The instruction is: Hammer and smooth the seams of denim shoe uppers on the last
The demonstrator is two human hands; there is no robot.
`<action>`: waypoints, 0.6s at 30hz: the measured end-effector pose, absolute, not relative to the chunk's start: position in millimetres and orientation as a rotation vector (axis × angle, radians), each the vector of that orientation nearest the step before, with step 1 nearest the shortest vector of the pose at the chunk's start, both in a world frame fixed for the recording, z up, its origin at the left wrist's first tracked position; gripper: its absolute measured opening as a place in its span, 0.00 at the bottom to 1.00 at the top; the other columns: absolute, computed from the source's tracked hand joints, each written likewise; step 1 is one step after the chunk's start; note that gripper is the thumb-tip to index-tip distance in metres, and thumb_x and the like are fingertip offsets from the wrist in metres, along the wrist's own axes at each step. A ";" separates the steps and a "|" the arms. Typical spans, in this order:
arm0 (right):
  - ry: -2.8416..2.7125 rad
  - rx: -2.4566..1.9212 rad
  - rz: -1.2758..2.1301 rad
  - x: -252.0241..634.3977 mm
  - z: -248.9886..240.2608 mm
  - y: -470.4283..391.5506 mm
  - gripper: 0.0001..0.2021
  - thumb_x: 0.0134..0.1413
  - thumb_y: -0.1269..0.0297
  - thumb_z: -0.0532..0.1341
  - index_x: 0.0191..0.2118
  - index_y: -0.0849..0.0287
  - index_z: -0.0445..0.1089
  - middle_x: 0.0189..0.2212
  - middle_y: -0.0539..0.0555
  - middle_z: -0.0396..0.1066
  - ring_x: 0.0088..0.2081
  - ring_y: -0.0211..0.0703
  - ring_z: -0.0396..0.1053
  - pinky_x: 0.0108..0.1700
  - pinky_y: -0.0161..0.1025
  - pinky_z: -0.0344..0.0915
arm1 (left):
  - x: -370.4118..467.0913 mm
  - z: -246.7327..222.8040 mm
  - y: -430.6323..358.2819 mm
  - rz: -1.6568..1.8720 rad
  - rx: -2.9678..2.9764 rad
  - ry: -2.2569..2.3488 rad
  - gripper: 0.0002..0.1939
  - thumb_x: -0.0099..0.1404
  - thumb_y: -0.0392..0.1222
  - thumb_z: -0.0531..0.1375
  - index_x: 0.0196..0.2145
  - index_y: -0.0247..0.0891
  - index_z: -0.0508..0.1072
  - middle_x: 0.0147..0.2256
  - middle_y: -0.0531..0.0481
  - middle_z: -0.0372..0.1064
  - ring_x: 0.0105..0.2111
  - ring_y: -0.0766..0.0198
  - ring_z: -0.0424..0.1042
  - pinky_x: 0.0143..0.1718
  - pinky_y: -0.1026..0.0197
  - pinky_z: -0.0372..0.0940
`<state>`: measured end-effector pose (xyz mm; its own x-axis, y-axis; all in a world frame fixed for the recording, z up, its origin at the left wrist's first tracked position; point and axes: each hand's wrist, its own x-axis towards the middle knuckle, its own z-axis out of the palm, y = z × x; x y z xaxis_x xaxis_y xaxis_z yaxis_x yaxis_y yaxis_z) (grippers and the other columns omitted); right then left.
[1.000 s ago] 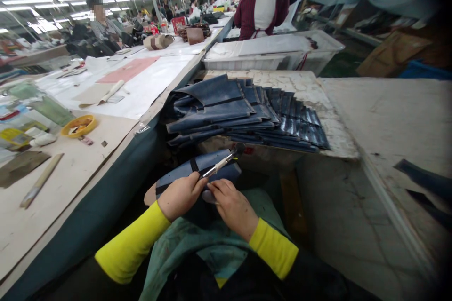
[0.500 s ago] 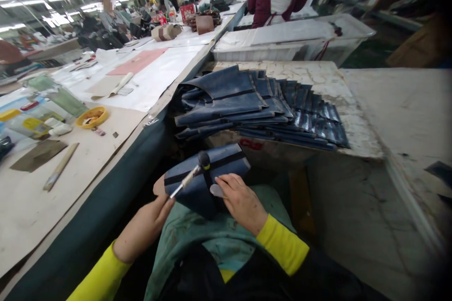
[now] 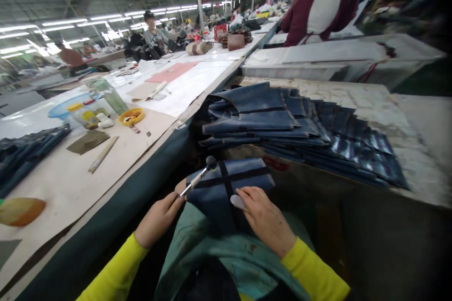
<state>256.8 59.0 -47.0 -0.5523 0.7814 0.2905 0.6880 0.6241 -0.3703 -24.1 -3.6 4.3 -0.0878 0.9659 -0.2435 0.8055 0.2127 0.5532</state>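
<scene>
My left hand [image 3: 158, 218] is closed around the slim metal shaft of a small hammer-like tool [image 3: 196, 179] with a dark round head. Its head hangs over the upper edge of a blue leather panel [image 3: 245, 169] crossed by black strips. That panel lies across my lap, over a green apron [image 3: 215, 244], and a beige tab shows at its left end by my left fingers. In my right hand [image 3: 266, 216] is a pale, rounded flat tool [image 3: 238, 202], pinched above the panel's lower part. The rest of this tool is hidden in the fingers.
Overlapping blue panels [image 3: 261, 108] fan out on a worn board ahead. On the left table [image 3: 148, 127] are a yellow dish [image 3: 131, 116], jars, a flat stick [image 3: 103, 154] and more dark blue pieces [image 3: 28, 150]. A white bin [image 3: 293, 70] and a person stand beyond.
The view has swung left and tilted up, so things sit farther right and lower. Both hands keep their tools; the tool head now shows near the panel's upper left edge.
</scene>
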 end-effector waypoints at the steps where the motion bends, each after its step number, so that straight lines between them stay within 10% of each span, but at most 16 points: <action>1: -2.428 -1.154 0.288 254.7 -46.6 62.5 0.18 0.53 0.74 0.54 0.51 0.62 0.65 0.45 0.59 0.67 0.47 0.48 0.63 0.50 0.45 0.66 | -34.0 6.9 -1.3 0.402 1.639 2.007 0.20 0.66 0.56 0.44 0.33 0.42 0.67 0.27 0.53 0.68 0.30 0.62 0.69 0.33 0.65 0.60; 18: -2.388 -1.216 0.216 218.0 -46.5 77.8 0.21 0.49 0.77 0.53 0.51 0.63 0.66 0.48 0.59 0.68 0.50 0.49 0.63 0.48 0.43 0.67 | -257.1 34.6 29.4 -0.147 1.376 2.883 0.28 0.63 0.58 0.45 0.50 0.38 0.67 0.49 0.37 0.66 0.47 0.42 0.66 0.44 0.44 0.62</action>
<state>218.0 77.8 -46.5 -0.5109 0.7981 0.3195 0.7277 0.5993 -0.3335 -257.1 29.4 34.6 -0.6286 0.7777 0.0115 0.7725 0.6260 -0.1070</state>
